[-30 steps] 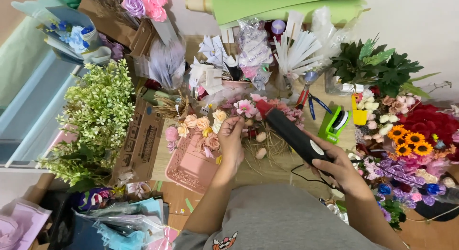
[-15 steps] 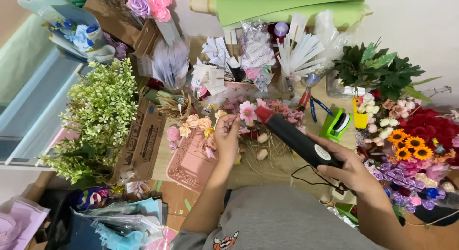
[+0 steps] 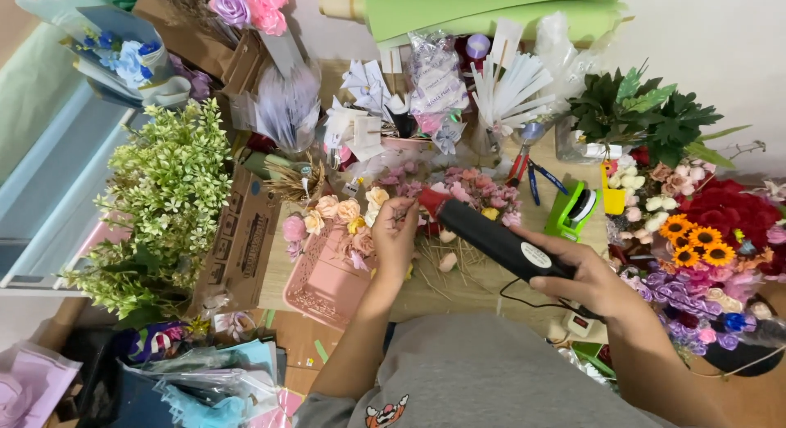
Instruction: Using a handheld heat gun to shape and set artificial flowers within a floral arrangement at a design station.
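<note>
My right hand (image 3: 591, 274) grips a black glue gun (image 3: 490, 235) with a red tip, its nozzle pointing left toward my left hand. My left hand (image 3: 395, 230) pinches a small flower piece right at the gun's tip, too small to make out. Just below and left of that hand lies a pink lacy fan-shaped piece (image 3: 322, 282) with small peach and pink paper roses (image 3: 340, 209) along its upper edge. A black cord (image 3: 532, 299) runs from the gun across the table.
A leafy green artificial bush (image 3: 160, 203) stands at the left. A cardboard box (image 3: 243, 244) lies beside it. A green tape dispenser (image 3: 573, 209), blue-handled pliers (image 3: 532, 170), sunflowers (image 3: 696, 240), red roses (image 3: 729, 203) and green paper rolls (image 3: 491, 6) crowd the back and right.
My left hand has lifted from the pink piece up to the glue gun's tip. The gun has shifted slightly up and left.
</note>
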